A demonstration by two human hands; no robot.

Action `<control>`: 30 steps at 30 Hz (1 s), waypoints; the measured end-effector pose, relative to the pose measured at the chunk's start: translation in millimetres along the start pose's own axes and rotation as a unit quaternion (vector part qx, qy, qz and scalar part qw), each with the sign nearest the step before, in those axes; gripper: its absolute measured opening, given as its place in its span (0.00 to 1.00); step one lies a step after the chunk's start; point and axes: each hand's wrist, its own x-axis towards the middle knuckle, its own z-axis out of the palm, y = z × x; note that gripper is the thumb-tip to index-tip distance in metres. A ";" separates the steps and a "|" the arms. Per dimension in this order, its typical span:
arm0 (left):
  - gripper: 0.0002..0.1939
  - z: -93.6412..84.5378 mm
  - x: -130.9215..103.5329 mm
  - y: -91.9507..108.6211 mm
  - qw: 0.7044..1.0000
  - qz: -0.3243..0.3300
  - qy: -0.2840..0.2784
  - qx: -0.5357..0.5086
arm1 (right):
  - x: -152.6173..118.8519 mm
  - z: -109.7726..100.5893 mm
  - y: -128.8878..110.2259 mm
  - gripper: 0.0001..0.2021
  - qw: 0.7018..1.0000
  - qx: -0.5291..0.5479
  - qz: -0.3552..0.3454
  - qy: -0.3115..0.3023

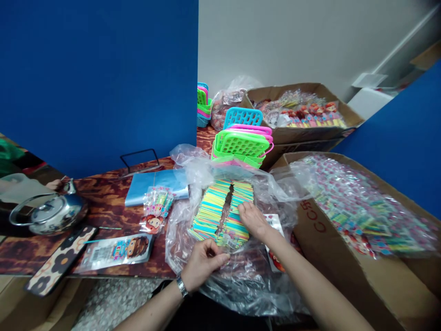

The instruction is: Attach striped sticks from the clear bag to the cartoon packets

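Two rows of thin coloured sticks (213,207), mostly yellow, blue and orange, lie packed in an open clear plastic bag (186,230) on the table, with a dark gap between the rows. My right hand (254,221) rests at the right row, its fingertips bent together on the sticks. At the near edge of the bundle my left hand (203,262), with a metal watch band on its wrist, has thumb and forefinger brought close together; what lies between them is too small to make out. A printed pouch (274,225) is partly under my right forearm.
Stacked plastic baskets (243,142) stand behind the bag. Cardboard boxes (310,207) of packaged sticks are to the right. On the left are a kettle (55,214), a flower-patterned phone case (60,262), printed pouches (117,252) and a blue folder (138,188). Another person's hand (55,185) shows near the kettle.
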 end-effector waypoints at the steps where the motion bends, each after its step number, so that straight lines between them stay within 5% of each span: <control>1: 0.15 -0.3 -0.4 0.7 1.000 0.000 0.001 -0.004 | -0.2 -1.8 1.3 0.10 1.000 0.014 0.006 0.002; 5: 0.15 -1.6 0.3 7.6 0.999 -0.017 0.000 -0.027 | -7.9 -12.0 4.6 0.06 0.996 0.082 0.028 -0.001; 7: 0.15 -1.7 1.9 11.5 0.999 -0.020 -0.001 -0.042 | -15.5 -17.7 2.2 0.08 0.978 0.206 0.026 -0.014; 11: 0.15 -0.4 4.1 14.7 0.998 -0.009 -0.006 -0.060 | -29.9 -26.7 -10.7 0.15 0.831 0.555 0.020 -0.020; 13: 0.16 0.3 3.9 14.5 0.998 -0.011 -0.009 -0.064 | -33.7 -30.0 -16.9 0.16 0.798 0.602 0.028 -0.013; 16: 0.16 0.6 2.3 14.2 0.998 -0.019 -0.007 -0.066 | -33.9 -31.7 -19.4 0.16 0.812 0.583 0.026 -0.010; 21: 0.16 0.7 0.3 14.2 0.998 -0.018 -0.003 -0.056 | -24.4 -20.8 -8.9 0.06 0.930 0.357 0.083 0.041; 26: 0.15 0.7 2.0 14.4 1.000 -0.002 0.003 -0.029 | -20.3 -23.3 -5.3 0.03 0.938 0.322 0.100 0.086; 28: 0.14 0.8 3.9 14.2 1.000 0.015 0.021 0.003 | -23.3 -37.4 -12.3 0.06 0.896 0.420 0.094 0.109; 30: 0.13 1.2 6.5 13.7 0.997 0.042 0.044 0.047 | -27.2 -56.0 -25.1 0.08 0.792 0.586 0.085 0.148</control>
